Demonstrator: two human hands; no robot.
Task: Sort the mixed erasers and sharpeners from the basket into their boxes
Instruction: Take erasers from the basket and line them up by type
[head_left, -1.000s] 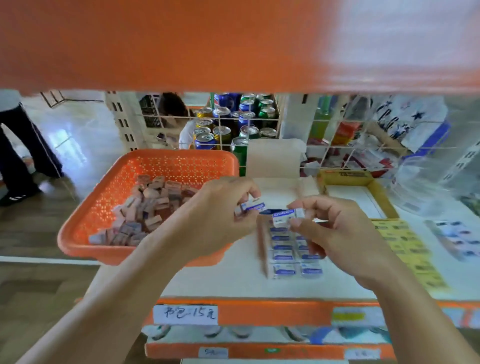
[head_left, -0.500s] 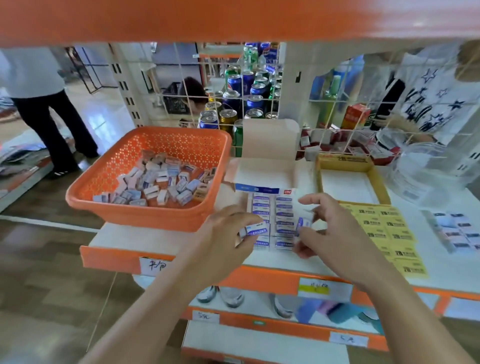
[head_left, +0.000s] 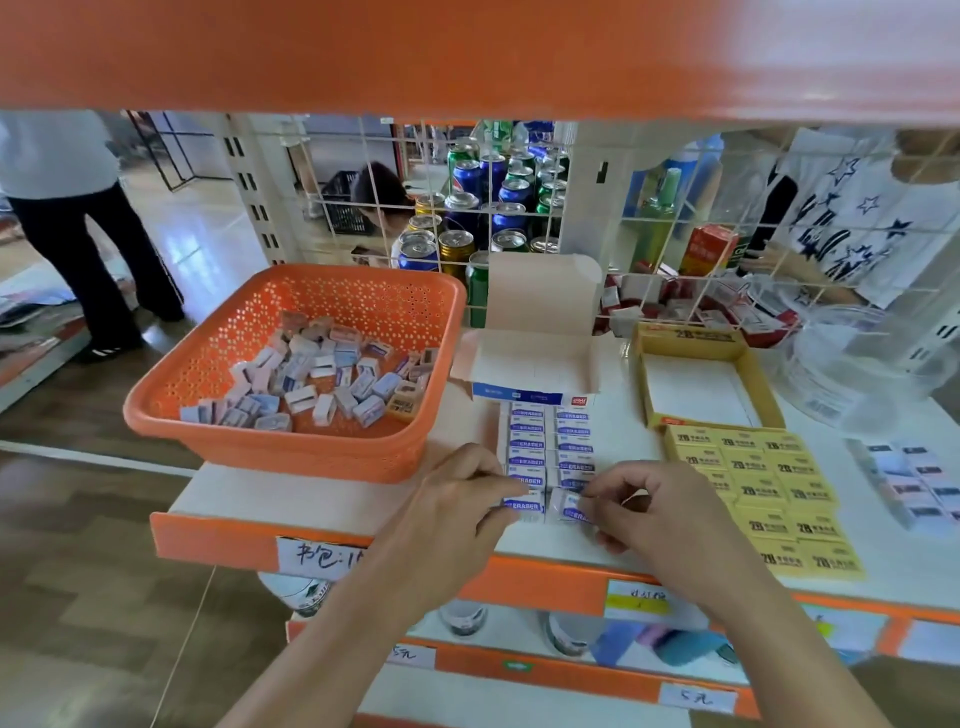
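your left grip (head_left: 457, 499) pinches a white-and-blue eraser (head_left: 523, 506) between thumb and fingertips, low over the front of the shelf (head_left: 291, 499). your right grip (head_left: 654, 514) is clamped on a second eraser (head_left: 569, 508), which is tilted and sits just to the right of the first one. both pieces are at the near end of the two rows of erasers (head_left: 545, 441), which run away from your grips toward the open white box (head_left: 535, 358). beyond and to the left of your left grip stands the orange basket (head_left: 291, 447), holding a loose heap of mixed pieces (head_left: 322, 384). to the right of your right grip lies a block of yellow erasers (head_left: 763, 493), and beyond that block is the open yellow box (head_left: 685, 336).
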